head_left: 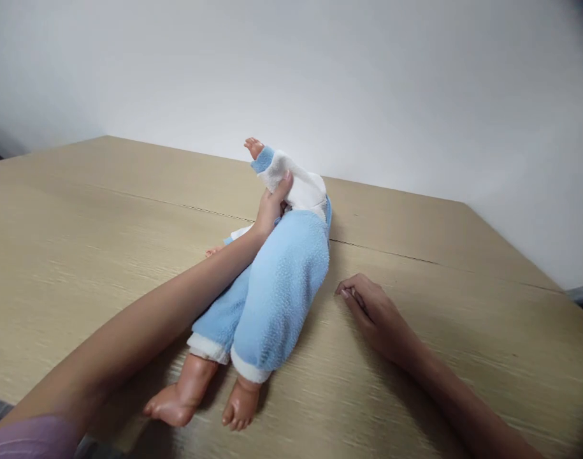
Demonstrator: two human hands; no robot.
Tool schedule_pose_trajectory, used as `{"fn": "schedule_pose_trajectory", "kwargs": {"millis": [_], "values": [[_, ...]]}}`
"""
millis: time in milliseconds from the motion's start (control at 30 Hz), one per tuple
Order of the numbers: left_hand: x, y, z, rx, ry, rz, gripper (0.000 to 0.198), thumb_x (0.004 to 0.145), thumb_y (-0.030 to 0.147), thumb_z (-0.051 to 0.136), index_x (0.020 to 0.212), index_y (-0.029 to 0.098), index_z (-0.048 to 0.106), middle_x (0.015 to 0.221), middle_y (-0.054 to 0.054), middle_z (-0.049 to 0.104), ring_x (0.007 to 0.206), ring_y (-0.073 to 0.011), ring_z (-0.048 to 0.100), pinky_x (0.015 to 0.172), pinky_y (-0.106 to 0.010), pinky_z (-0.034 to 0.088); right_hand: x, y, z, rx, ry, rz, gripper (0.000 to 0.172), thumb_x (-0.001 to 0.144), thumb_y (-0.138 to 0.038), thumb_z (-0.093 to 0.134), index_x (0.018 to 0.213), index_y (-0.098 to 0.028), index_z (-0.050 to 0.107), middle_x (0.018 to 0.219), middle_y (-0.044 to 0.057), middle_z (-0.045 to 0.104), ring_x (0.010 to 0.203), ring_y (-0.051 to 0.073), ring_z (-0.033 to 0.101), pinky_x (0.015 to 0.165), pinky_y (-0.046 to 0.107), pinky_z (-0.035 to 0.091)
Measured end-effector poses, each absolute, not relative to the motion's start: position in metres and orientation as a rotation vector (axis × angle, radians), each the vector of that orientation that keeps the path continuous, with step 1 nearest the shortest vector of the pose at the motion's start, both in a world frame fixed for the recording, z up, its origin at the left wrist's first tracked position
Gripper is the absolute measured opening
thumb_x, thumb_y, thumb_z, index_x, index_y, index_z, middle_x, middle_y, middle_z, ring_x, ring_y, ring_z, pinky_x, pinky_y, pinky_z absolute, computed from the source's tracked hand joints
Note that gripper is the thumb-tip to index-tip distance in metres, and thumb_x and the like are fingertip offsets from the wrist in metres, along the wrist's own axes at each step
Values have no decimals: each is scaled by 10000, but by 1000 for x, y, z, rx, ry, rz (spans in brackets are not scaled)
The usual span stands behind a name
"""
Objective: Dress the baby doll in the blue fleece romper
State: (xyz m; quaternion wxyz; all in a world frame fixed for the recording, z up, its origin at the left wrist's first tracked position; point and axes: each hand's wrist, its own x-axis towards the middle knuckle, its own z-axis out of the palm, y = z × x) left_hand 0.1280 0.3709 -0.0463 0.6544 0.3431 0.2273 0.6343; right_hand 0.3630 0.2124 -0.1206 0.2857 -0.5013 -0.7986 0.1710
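A baby doll (286, 280) in light blue fleece trousers and a white top with blue cuffs lies tilted on its side on the wooden table. Its bare plastic feet point toward me, and one of its arms sticks up at the far end. The doll's head is out of sight. My left hand (273, 201) grips the doll at the chest and upper arm, thumb on the white sleeve and the other fingers hidden. To the right of the doll, apart from it, my right hand (367, 303) rests by the tabletop with its fingers curled together; nothing shows in them.
The pale wooden table (463, 319) spreads widely on both sides, with a seam running across it behind the doll. A plain white wall (291, 76) stands along the table's far edge.
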Motion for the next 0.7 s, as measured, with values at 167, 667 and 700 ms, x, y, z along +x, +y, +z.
{"fn": "schedule_pose_trajectory", "kwargs": {"millis": [167, 667, 700], "values": [[145, 370, -55, 1019, 447, 1439, 252, 991, 368, 741, 1179, 205, 703, 1136, -74, 820, 1292, -277, 701, 1154, -425, 537, 365, 213, -122, -1341, -2110, 432, 179, 1112, -274, 474, 1036, -239, 632, 934, 51, 692, 867, 237, 647, 812, 378, 469], [201, 337, -54, 2249, 721, 869, 531, 1004, 445, 670, 1456, 174, 602, 1431, -145, 723, 1324, -335, 666, 1112, -449, 511, 408, 224, -117, -1658, -1768, 358, 141, 857, -370, 683, 835, -232, 667, 638, -27, 632, 564, 176, 547, 587, 308, 414], [205, 335, -54, 2372, 725, 799, 490, 1008, 446, 661, 1419, 183, 623, 1399, -147, 733, 1287, -344, 677, 1084, -461, 520, 414, 227, -118, -1694, -1721, 341, 195, 857, -408, 713, 798, -226, 676, 623, -17, 637, 568, 187, 566, 584, 316, 424]]}}
